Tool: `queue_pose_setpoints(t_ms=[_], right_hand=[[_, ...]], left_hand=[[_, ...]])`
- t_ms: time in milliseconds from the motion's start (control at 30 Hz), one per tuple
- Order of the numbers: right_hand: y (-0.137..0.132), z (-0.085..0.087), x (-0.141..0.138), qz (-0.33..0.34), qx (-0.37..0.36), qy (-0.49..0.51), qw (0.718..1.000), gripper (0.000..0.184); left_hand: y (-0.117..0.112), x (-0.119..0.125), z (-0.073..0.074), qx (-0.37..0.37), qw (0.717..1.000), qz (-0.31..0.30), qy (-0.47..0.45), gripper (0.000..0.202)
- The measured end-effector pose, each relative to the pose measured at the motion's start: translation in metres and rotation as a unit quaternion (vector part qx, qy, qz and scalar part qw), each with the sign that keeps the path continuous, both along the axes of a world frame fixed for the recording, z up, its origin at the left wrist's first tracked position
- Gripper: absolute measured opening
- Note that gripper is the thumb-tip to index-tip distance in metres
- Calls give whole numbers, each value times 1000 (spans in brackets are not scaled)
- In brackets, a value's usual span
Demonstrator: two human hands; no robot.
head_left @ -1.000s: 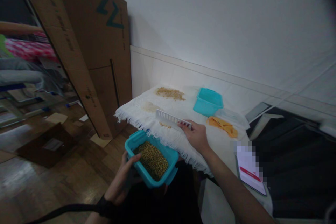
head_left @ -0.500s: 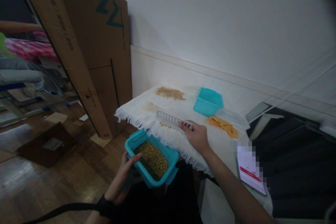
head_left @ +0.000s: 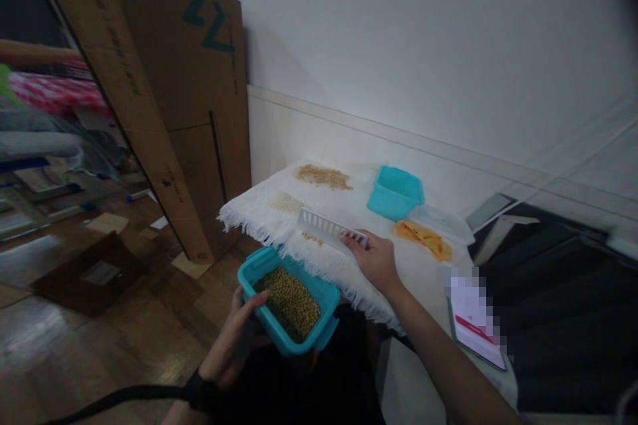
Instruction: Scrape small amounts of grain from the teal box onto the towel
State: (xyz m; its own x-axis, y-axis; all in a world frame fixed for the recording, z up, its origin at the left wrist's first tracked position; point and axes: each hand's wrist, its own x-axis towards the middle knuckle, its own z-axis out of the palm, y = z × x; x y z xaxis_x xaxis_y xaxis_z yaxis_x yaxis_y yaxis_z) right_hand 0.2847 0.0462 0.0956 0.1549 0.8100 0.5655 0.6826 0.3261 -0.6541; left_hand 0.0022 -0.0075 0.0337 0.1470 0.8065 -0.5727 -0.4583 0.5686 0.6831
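Note:
My left hand (head_left: 239, 319) grips the near-left side of a teal plastic container (head_left: 326, 295), thumb over its rim. Yellowish soybeans (head_left: 292, 299) lie inside it, and the container is held just below the front edge of the table. Pinched in my right hand (head_left: 371, 259) is a white slotted plastic strip (head_left: 326, 229), standing on edge on the white fringed cloth (head_left: 259, 212). A few loose beans (head_left: 312, 238) lie in front of the strip, on the side toward the container. Farther back, a larger patch of soybeans (head_left: 323, 177) is spread on the cloth.
A second teal container (head_left: 396, 192) stands at the back right, beside a clear lid (head_left: 443, 222) and a folded yellow cloth (head_left: 423, 240). A tablet (head_left: 476, 325) lies at the right edge. A tall cardboard box (head_left: 199, 113) stands left; a person's arm (head_left: 40, 52) shows beyond it.
The slotted strip in my right hand has shifted very slightly to the right. My left hand and the container it holds look almost unmoved.

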Motion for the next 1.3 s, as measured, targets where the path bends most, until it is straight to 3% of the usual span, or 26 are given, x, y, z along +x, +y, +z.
queue_pose_setpoints(t_ms=[1000, 1300], right_hand=[[-9, -1, -9, 14, 6, -17, 1000, 35], [-27, -3, -6, -12, 35, -36, 999, 34]], left_hand=[[2, 0, 1, -10, 1000, 5, 6, 81], [0, -2, -1, 5, 1000, 2, -1, 84]])
